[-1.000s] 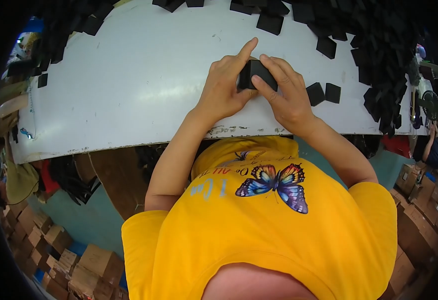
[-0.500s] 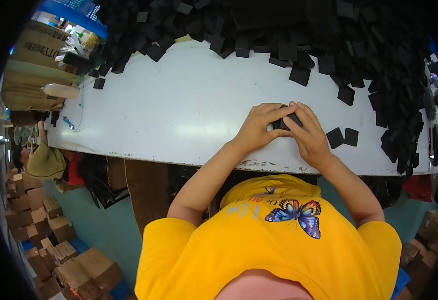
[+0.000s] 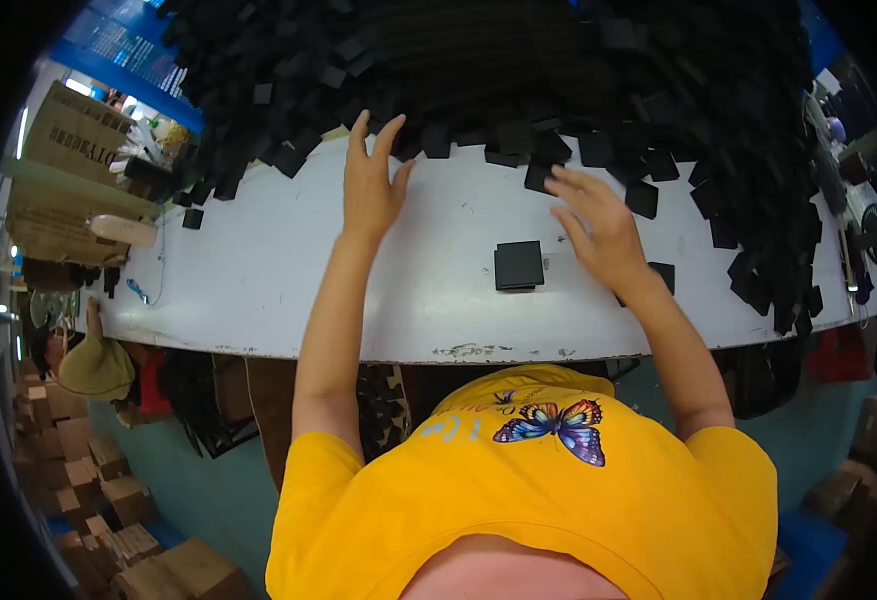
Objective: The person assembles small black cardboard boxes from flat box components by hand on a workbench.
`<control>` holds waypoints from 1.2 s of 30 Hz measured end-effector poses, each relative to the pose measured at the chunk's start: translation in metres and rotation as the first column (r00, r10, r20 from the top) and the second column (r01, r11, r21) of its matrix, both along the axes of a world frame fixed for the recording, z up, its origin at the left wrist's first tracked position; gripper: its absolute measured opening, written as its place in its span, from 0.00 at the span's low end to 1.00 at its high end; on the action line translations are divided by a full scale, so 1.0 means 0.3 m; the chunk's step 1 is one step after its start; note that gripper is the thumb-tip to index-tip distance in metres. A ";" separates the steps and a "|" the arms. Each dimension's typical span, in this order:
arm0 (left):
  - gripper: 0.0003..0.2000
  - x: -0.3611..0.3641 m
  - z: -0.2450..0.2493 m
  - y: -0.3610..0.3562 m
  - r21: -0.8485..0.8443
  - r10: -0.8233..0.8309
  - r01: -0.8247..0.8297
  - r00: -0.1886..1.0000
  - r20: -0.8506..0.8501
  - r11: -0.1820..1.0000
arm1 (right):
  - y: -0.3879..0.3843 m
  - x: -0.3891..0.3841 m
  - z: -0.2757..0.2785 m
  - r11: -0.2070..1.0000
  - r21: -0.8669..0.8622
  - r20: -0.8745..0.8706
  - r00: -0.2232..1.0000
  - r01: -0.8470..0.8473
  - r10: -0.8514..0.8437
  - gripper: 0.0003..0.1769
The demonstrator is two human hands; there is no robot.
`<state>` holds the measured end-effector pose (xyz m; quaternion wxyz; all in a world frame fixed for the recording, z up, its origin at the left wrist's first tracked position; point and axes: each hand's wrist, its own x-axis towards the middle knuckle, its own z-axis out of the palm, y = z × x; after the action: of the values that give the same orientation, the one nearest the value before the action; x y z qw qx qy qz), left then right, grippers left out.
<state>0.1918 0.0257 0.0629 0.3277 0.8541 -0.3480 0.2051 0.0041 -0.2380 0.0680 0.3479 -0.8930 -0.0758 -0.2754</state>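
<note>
A small stack of black square pieces [image 3: 519, 265] lies on the white table in front of me, with neither hand on it. My left hand [image 3: 371, 190] is open and reaches to the front edge of the big heap of black blocks [image 3: 479, 60], fingers spread. To the right of the stack, my right hand [image 3: 604, 228] is also open, its fingertips right at a loose black block [image 3: 540, 180]. Partly hidden behind my right wrist is another flat black piece [image 3: 664, 274].
Black blocks cover the far side and right end of the white table [image 3: 259, 260]. At the left stand cardboard boxes [image 3: 64, 225] and a pale bottle [image 3: 124, 230]. Another person's sleeve [image 3: 97, 368] shows at the table's left end. More cartons [image 3: 184, 575] are on the floor.
Both hands have let go of the black pieces they held together, which now lie stacked on the table. My left hand moved left and forward to the heap; my right hand opened and moved forward.
</note>
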 end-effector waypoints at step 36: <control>0.48 -0.515 -0.078 -0.102 -0.349 -0.424 0.285 0.794 -0.436 0.893 | 0.036 -0.004 0.190 0.922 0.277 -0.480 0.792 -0.271 0.377 0.06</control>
<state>0.0372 -0.0049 0.0394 0.5507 0.7444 -0.3749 -0.0448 0.0030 -0.2272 0.1251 0.4825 -0.8690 -0.1034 0.0365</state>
